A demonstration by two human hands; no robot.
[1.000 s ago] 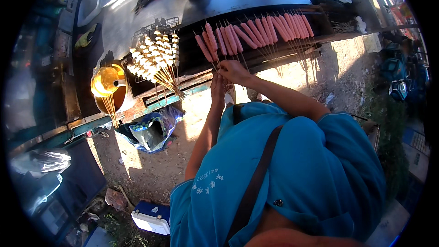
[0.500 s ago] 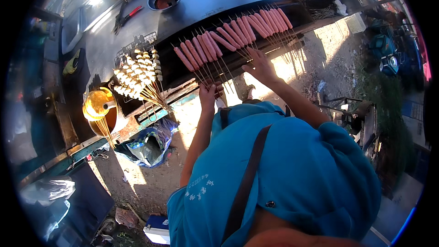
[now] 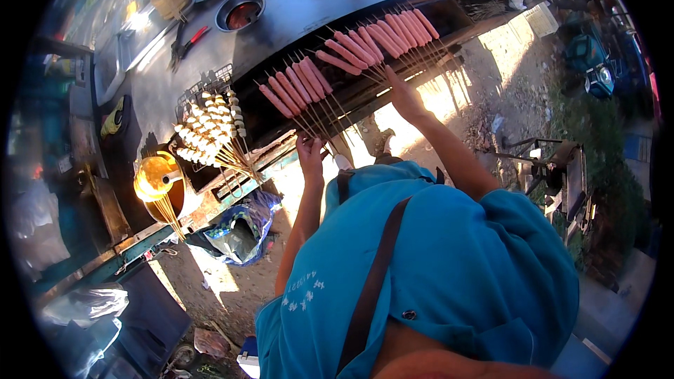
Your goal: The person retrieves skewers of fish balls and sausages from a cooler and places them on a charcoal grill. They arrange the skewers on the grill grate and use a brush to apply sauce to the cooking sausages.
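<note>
Pink sausages on thin wooden skewers lie side by side across a long dark grill (image 3: 449, 7). My left hand (image 3: 309, 156) pinches the stick ends of the left group of sausage skewers (image 3: 291, 88). My right hand (image 3: 405, 96) reaches farther up, fingers closed on the stick ends of the right group of sausage skewers (image 3: 379, 38). Both forearms rise from my blue shirt, which has a dark strap across it.
Skewers of pale round pieces (image 3: 209, 128) rest on a wire rack to the left. An orange pot (image 3: 159, 181) holds bare sticks. The steel counter (image 3: 295, 7) carries a bowl of red sauce (image 3: 241, 12) and red-handled tongs (image 3: 186, 41). A blue bag (image 3: 242, 228) lies on the dirt, a metal stand (image 3: 562, 168) to the right.
My hands, together at the middle of the row a second ago, have spread apart. The right went to the right group's sticks, the left to the left group's.
</note>
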